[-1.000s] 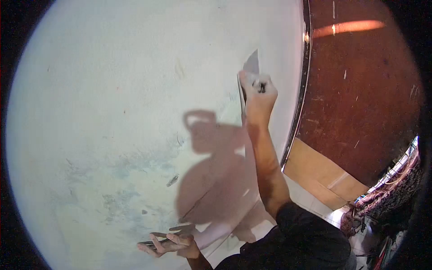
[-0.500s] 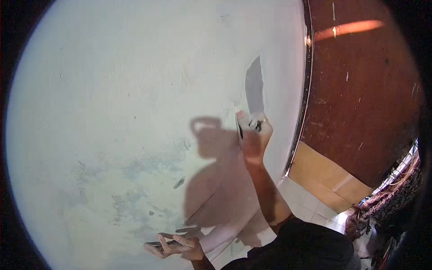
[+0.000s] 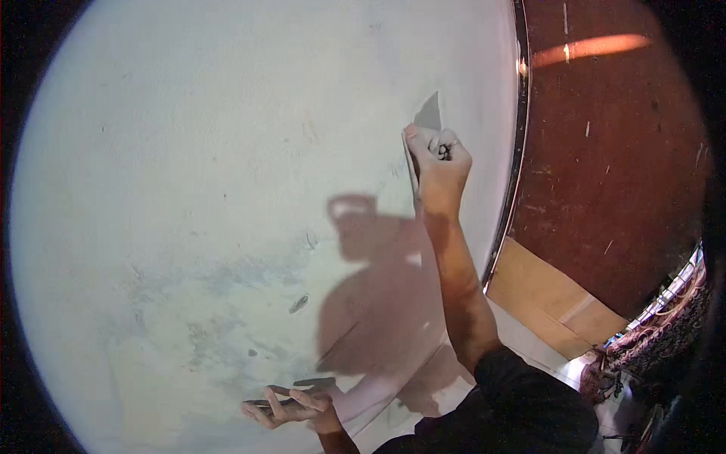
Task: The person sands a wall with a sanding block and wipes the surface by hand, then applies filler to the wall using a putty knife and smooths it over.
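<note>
High on the pale wall (image 3: 189, 151), my right hand (image 3: 441, 155) is closed round a thin flat scraper (image 3: 411, 163), of which only a narrow edge shows beside the thumb. The tip of a grey patch (image 3: 429, 112) on the wall shows just above the knuckles; the hand and forearm hide the area below. Lower down at the left, my left hand (image 3: 302, 408) is turned palm up, its fingers curled about a thin, dark flat piece (image 3: 263, 409). The fingers cover most of that piece, so its kind cannot be made out.
A dark trim strip (image 3: 520, 113) edges the wall on the right, beside a reddish-brown panel (image 3: 605, 151). Below the panel is a tan board (image 3: 552, 295). Patterned cloth (image 3: 665, 325) hangs at the far right. Grey stains (image 3: 219, 303) and my shadow (image 3: 363, 303) mark the wall.
My right hand has slid upward along the wall with the scraper and now covers most of the grey patch. My left hand stays nearly in place.
</note>
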The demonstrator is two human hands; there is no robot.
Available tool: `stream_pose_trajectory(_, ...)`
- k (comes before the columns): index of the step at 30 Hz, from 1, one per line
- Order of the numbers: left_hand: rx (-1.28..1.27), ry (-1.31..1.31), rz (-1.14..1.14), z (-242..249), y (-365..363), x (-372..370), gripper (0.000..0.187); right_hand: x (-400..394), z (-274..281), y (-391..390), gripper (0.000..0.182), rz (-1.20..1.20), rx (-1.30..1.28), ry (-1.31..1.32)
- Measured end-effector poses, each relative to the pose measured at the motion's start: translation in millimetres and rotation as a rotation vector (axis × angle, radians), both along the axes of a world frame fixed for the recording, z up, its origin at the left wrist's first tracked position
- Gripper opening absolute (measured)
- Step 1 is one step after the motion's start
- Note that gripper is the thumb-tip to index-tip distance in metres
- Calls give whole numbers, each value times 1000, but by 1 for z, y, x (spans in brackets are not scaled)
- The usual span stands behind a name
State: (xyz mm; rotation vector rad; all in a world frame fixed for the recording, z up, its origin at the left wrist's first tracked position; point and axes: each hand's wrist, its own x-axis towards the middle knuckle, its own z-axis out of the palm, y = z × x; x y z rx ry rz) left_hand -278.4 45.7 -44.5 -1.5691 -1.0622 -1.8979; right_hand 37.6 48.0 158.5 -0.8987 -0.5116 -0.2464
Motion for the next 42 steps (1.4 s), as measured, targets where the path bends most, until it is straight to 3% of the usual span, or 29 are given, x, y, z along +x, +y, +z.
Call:
stream_pose_trajectory(2,-8,47,26,-25,7,-12,39,-22,-2,-8,43,-6,38,-57)
stream_pose_trajectory(3,-12,32,31,-12,2,-9,39,-27,-25,-10,47,-73,-110,-42)
stream_pose_trajectory(6,-30,-43,-12,-3,-1,1,39,-15,-42,6,50,-179,-75,-94)
stream_pose_trajectory(10,-52,-35,-93,2,-7,-4,39,6,6,9,39,-95,60,-54)
stream_pose_trajectory(14,22,57,39,-5,0,-9,34,-37,-52,2,40,-91,-98,-5)
stream_pose_trajectory(18,12,-77,-79,-9,0,-6,27,-1,0,7,43,-103,30,6)
stream_pose_trajectory(19,-6,-76,-95,-14,-1,-6,26,-4,11,-1,44,15,58,27)
stream_pose_trajectory(22,-37,-12,-61,-29,-4,-7,25,-33,-21,-5,46,-180,-87,-13)
stream_pose_trajectory(23,-38,1,-54,-33,-1,-8,24,-42,-36,-4,47,-92,-121,58)
stream_pose_trajectory(26,-60,11,-48,-46,-1,-13,22,0,-30,22,47,-105,139,-84)
stream_pose_trajectory(27,-67,22,-48,-47,3,-16,22,0,-5,10,45,-191,34,-39)
stream_pose_trajectory(30,-117,9,-63,-66,5,-23,20,-11,-6,-1,46,-133,-66,24)
stream_pose_trajectory(33,-159,-30,-111,-71,7,-21,17,-23,-46,4,43,-179,-74,-97)
stream_pose_trajectory(34,-176,-48,-127,-72,6,-19,17,-24,-46,5,44,-185,-77,-101)
stream_pose_trajectory(35,-154,-16,-100,-66,4,-23,17,-4,-30,13,42,-5,64,-67)
stream_pose_trajectory(37,-71,78,-4,-45,0,-29,20,-3,7,4,44,31,40,-23)
stream_pose_trajectory(38,-63,25,-45,-40,-2,-24,23,-5,16,-2,45,46,25,-7)
stream_pose_trajectory(39,-53,-28,-87,-36,-4,-20,26,-11,7,-4,43,-104,-40,-57)
stream_pose_trajectory(42,-119,-372,-417,-32,-9,-3,33,-39,-35,-9,46,0,-215,113)
